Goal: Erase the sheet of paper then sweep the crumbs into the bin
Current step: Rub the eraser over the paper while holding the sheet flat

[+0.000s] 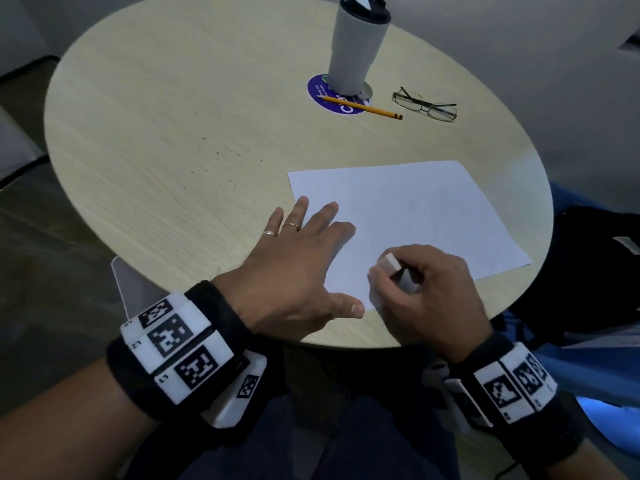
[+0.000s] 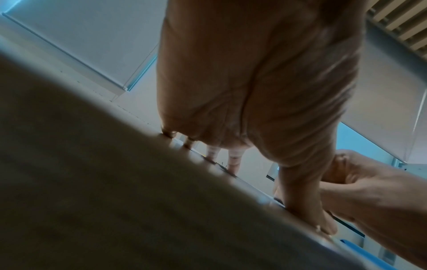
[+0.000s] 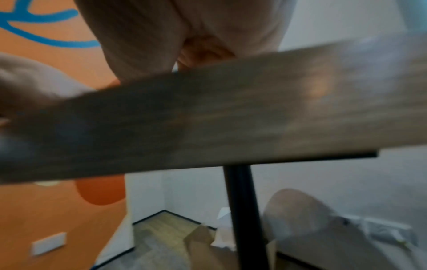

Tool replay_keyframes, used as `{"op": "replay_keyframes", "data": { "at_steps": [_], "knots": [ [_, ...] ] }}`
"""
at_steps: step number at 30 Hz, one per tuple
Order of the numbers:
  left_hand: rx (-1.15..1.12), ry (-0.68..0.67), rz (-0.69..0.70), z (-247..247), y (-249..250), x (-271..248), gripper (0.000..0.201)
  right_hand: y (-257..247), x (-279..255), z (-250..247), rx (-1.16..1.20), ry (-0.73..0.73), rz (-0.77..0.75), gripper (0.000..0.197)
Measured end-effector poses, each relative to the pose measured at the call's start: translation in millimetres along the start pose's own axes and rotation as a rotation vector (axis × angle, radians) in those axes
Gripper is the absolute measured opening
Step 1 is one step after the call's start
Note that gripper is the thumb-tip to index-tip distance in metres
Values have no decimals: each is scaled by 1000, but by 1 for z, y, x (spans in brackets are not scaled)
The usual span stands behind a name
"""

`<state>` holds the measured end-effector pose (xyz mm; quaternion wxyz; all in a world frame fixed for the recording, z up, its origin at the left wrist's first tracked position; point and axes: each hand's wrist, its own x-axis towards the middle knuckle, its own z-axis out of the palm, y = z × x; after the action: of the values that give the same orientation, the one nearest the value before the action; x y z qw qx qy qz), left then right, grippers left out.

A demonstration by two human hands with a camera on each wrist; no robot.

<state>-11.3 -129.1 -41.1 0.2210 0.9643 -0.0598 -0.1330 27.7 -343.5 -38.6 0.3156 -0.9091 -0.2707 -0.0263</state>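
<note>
- The erasing step looks to be in hand: the right hand point(image 1: 429, 289) has its fingers point(image 1: 381, 277) curled round a white eraser point(image 1: 398, 271), held down at the near left corner of the sheet of paper point(image 1: 415, 209).
- The left hand point(image 1: 298, 261) lies flat with fingers spread and straight, gripping nothing; its fingertips press the sheet's left edge, seemingly to pin it.
- The sheet lies on the near right part of the round table point(image 1: 173, 133), its near right corner close to the table rim. It looks almost blank from the head view; any faint marks are too pale to read.
- Dark crumbs point(image 1: 221, 152) are scattered on bare table to the left of and beyond the sheet, well apart from both hands.
- Next, judging from this, comes either more rubbing or the sweep, which calls for a flat hand drawing the crumbs toward a table edge.
- No bin is plainly visible, so I cannot tell which edge to sweep toward.
- The left half of the table offers open room. At the far side stand a cup point(image 1: 356, 46) on a blue coaster point(image 1: 325, 98), a pencil point(image 1: 363, 107) and glasses point(image 1: 426, 105), well clear of the crumbs.
- The near rim sits just under both wrists.
</note>
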Motion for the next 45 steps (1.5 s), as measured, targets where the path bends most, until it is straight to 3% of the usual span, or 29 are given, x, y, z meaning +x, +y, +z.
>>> {"op": "replay_keyframes", "data": {
  "at_steps": [3,5,8,12,17,23,28,33,39,45],
  "knots": [
    [3,4,8,1,-2,0,112,-3,-3,6,48,-37,-29,26],
    [3,10,10,2,-2,-1,111,13,4,-2,57,21,56,27],
    [7,5,0,2,0,-1,111,15,6,-7,-42,82,45,30],
    [-12,10,1,0,0,-1,112,-9,-4,9,8,-37,-76,26],
    [11,25,4,4,-1,-1,112,21,10,-6,-32,91,66,28],
    [-2,21,11,3,-2,-1,111,-11,-3,20,14,-4,-61,22],
    [15,5,4,1,1,-3,111,19,12,0,-34,117,31,25],
    [9,11,5,1,0,-3,111,-10,0,18,14,-10,-68,27],
    [23,-7,2,-1,2,-4,110,15,14,-2,-67,93,32,30],
    [25,-4,3,1,1,-1,111,-12,10,16,75,-59,-9,28]
  ]
}}
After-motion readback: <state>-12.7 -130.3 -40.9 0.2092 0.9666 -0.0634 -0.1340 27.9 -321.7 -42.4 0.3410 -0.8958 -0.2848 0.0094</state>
